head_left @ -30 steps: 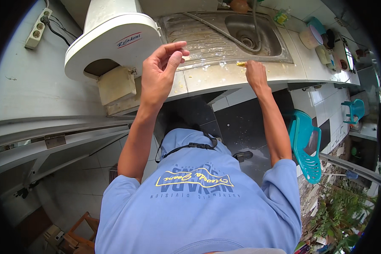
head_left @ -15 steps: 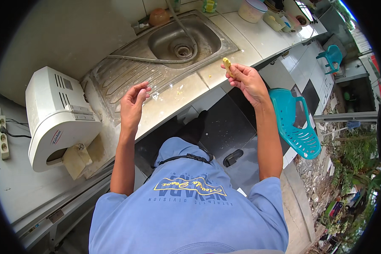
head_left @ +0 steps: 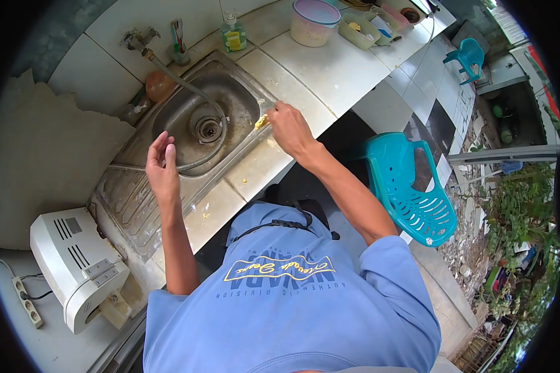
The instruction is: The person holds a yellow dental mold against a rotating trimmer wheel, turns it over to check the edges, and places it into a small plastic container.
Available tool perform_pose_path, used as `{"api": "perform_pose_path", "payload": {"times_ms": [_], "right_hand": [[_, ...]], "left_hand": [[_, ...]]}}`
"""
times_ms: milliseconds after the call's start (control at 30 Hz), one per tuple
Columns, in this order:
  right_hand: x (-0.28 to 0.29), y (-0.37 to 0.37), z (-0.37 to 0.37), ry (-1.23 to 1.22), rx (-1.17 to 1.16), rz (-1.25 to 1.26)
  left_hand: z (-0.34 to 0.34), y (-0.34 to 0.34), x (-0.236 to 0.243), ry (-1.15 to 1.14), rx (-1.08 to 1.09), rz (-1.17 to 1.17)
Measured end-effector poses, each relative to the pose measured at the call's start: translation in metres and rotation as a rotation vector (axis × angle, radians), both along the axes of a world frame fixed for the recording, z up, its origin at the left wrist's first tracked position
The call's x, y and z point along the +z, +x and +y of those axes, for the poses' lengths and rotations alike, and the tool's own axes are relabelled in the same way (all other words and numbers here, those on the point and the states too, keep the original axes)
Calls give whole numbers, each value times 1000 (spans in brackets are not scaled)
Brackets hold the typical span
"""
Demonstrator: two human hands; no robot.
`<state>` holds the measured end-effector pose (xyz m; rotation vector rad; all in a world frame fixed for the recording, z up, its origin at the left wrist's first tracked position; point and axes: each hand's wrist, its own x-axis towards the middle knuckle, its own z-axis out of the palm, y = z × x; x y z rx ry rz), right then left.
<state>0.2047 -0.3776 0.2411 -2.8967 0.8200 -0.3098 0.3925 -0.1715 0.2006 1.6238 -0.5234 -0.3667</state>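
Observation:
A small yellow, crumbly-looking piece (head_left: 261, 122) sticks out of the fingers of my right hand (head_left: 290, 132), which is closed on it. That hand is over the front right edge of the steel sink (head_left: 168, 127). My left hand (head_left: 162, 166) is raised above the sink's front side, near a grey hose (head_left: 200, 164). Its fingers are stretched up with the thumb a little apart, and nothing shows in them. Yellow crumbs (head_left: 245, 181) lie on the tiled counter edge between the two hands.
Behind the sink are a tap (head_left: 140, 41), a soap bottle (head_left: 233, 34) and an orange-brown bowl (head_left: 160, 86). A lidded tub (head_left: 312, 23) and green containers (head_left: 358, 31) stand farther right. A white machine (head_left: 78, 264) sits at left, a teal chair (head_left: 410, 186) at right.
My body has turned and come nearer the sink. My right hand has moved with the yellow piece from in front of the counter to the sink's edge. My left hand is now over the sink.

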Motion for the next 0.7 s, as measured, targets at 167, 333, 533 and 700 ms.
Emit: {"api": "perform_pose_path", "payload": {"times_ms": [167,333,533,700], "right_hand": [[-8,-54,-42,465,-35,-732],[29,-65,-84,577,129,-1118],[25,-83,-178,514,323,-1102],[30,-105,-263,596,343,-1100]], "left_hand": [[-80,-69,40,-79,-239,16],[-158,-118,81,-125,-482,66],[-250,-144,90,-204,-362,-172],[-331,-171,100,-183,-297,-185]]}}
